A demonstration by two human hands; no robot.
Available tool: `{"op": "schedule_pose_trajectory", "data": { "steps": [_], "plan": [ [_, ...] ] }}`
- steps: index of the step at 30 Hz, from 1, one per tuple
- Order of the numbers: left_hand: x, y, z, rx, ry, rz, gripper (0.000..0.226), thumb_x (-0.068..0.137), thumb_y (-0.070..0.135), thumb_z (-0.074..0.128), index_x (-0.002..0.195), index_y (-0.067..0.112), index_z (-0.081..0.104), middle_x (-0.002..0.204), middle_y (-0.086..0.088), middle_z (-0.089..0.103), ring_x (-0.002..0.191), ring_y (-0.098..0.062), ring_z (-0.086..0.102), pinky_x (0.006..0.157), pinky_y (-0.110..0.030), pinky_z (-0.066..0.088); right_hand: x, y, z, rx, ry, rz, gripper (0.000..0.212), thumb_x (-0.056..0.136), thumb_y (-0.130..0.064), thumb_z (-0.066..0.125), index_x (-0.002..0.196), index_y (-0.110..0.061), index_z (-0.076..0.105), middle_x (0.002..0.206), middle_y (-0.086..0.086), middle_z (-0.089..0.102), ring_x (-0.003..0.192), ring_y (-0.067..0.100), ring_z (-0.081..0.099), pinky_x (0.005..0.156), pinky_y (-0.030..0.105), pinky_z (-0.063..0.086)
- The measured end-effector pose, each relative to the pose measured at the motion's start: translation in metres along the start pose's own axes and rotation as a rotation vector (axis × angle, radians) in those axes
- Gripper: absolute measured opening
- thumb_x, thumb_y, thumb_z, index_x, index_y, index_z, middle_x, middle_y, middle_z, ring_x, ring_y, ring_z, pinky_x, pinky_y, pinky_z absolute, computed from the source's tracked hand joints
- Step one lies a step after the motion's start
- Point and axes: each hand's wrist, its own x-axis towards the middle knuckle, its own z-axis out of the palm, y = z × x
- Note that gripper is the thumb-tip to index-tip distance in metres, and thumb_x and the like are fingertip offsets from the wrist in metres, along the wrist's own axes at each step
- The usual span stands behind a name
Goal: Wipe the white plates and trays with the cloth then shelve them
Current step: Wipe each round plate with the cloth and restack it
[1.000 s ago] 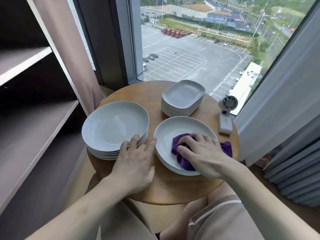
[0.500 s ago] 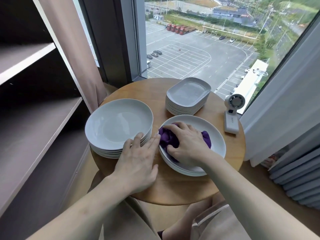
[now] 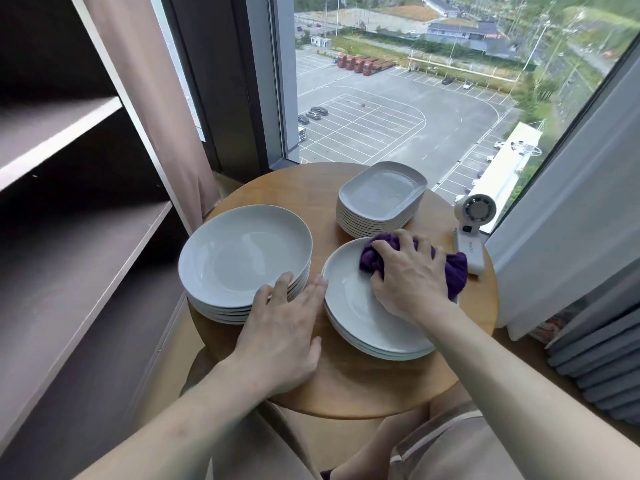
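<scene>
On the round wooden table (image 3: 346, 389) stand three white stacks. A short stack of round plates (image 3: 353, 306) is front right. My right hand (image 3: 410, 275) grips a bunched purple cloth (image 3: 453, 271) and presses it on the far right part of the top plate. My left hand (image 3: 284, 327) lies flat on the table with straight fingers, its tips touching the rim of the taller round plate stack (image 3: 242, 258) on the left and the edge of the right stack. A stack of rectangular trays (image 3: 381, 195) sits at the back.
A dark shelving unit (image 3: 79, 209) with bare boards stands to the left. A small white handheld fan (image 3: 472, 233) stands at the table's right edge. Beige curtain (image 3: 145, 98) at left, pale curtain (image 3: 581, 188) at right, window behind.
My right hand has swept the cloth across the top plate, from the near right to the left, then to the far right. My left hand has stayed put.
</scene>
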Motion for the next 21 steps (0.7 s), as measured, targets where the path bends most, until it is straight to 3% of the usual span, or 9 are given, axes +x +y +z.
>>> {"op": "schedule_pose_trajectory", "data": {
  "steps": [7,14,21],
  "plan": [
    [0.000,0.000,0.002,-0.001,-0.006,-0.006,0.086,0.095,0.049,0.044,0.161,0.025,-0.004,0.169,0.008,0.014,0.152,-0.031,0.007,0.121,-0.049,0.017,-0.028,0.031,-0.008,-0.128,-0.057,0.011,0.049,0.088,-0.046,0.051,0.135,-0.037,0.045,0.151,0.004,0.038,0.138,0.036,0.030,0.111,0.058,0.025],
    [0.001,0.001,0.002,-0.012,-0.002,0.001,0.085,0.094,0.049,0.046,0.161,0.024,-0.001,0.169,0.006,0.016,0.152,-0.031,0.010,0.120,-0.050,0.018,-0.061,0.024,-0.016,0.070,-0.135,-0.068,0.054,0.077,-0.051,0.046,0.130,-0.044,0.045,0.140,-0.007,0.044,0.136,0.026,0.032,0.115,0.051,0.022],
    [0.002,-0.001,0.003,0.004,0.008,0.007,0.083,0.094,0.049,0.044,0.160,0.024,0.001,0.169,0.005,0.018,0.151,-0.032,0.012,0.120,-0.049,0.020,-0.063,-0.005,-0.017,0.258,-0.178,-0.144,0.051,0.075,-0.052,0.043,0.125,-0.049,0.047,0.136,-0.013,0.045,0.131,0.021,0.035,0.110,0.044,0.025]
  ]
}}
